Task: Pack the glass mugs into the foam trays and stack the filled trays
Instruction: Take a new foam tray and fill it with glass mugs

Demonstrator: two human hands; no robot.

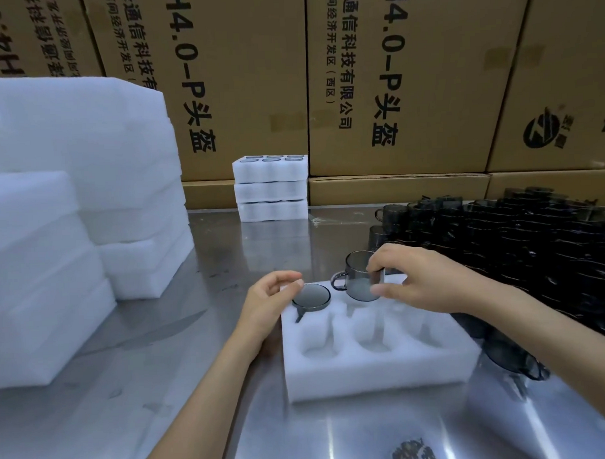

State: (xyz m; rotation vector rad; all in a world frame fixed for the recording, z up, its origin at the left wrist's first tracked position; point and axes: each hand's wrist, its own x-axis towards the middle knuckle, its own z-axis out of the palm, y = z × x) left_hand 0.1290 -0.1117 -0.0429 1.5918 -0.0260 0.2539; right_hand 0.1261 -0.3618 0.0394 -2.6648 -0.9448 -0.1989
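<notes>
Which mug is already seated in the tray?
The mug in the tray's far-left pocket, by the left hand, handle toward the camera. The other mug is held above the tray in the right hand.

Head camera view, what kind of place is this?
Probably a warehouse packing station: tall printed cardboard cartons behind a steel table, piles of white foam trays, and massed dark glass mugs.
</notes>
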